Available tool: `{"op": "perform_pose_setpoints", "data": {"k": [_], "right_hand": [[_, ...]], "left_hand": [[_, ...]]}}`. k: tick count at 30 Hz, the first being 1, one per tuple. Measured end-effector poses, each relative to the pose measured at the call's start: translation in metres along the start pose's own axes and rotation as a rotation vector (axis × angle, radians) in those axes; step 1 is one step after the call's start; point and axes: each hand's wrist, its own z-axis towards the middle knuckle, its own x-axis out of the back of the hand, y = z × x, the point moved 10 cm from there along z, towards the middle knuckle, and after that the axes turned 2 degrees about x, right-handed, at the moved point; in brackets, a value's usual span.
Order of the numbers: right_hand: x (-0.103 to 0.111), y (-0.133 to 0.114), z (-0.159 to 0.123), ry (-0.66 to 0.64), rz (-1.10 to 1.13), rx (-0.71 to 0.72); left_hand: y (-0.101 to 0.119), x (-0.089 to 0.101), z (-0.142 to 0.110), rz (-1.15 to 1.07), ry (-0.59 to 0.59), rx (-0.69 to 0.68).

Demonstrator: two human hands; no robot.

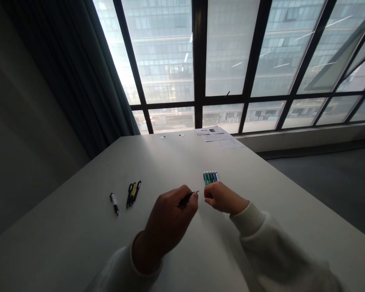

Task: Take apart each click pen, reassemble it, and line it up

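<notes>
A slim dark pen (pixel 187 198) is pinched at the fingertips of the left hand (pixel 167 221); the right hand (pixel 221 198) is curled, nothing being seen in it, just below a tight row of teal and blue pens (pixel 210 177); a cluster of black and yellow pens (pixel 132 194) and a single white-and-black pen (pixel 114 204) are laid further left on the white table (pixel 79 231), well apart from the row.
</notes>
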Motion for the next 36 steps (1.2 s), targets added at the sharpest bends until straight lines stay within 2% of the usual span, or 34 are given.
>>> {"op": "perform_pose_setpoints", "data": {"k": [3, 6, 12, 17, 20, 22, 25, 28, 31, 36], "right_hand": [[-0.029, 0.01, 0.006, -0.067, -0.025, -0.002], [-0.043, 0.015, 0.006, -0.096, -0.038, -0.009], [-0.055, 0.023, 0.004, -0.13, -0.065, -0.046], [-0.056, 0.024, 0.004, -0.129, -0.069, -0.052], [-0.041, 0.016, 0.003, -0.114, -0.069, -0.038], [-0.019, 0.002, 0.0, -0.067, -0.017, -0.001], [0.033, -0.032, -0.011, 0.111, 0.388, 0.137], [0.064, -0.055, -0.026, 0.15, 0.825, 0.213], [0.072, -0.065, -0.032, 0.16, 0.994, 0.24], [0.068, -0.06, -0.029, 0.176, 1.082, 0.259]], "left_hand": [[0.001, 0.0, 0.0, -0.001, -0.009, 0.002], [0.001, 0.0, 0.001, 0.006, -0.008, 0.011], [-0.002, 0.001, 0.0, 0.011, 0.002, 0.023], [-0.002, 0.0, 0.0, 0.028, -0.004, 0.026], [-0.004, 0.0, 0.001, 0.028, 0.001, 0.034], [-0.005, -0.001, 0.002, 0.025, -0.002, 0.038], [-0.005, -0.003, 0.002, 0.011, -0.023, 0.033], [-0.003, -0.007, 0.002, -0.025, -0.054, 0.023], [0.0, -0.008, 0.002, -0.081, -0.075, 0.003], [0.002, -0.009, 0.0, -0.132, -0.091, -0.016]]}}
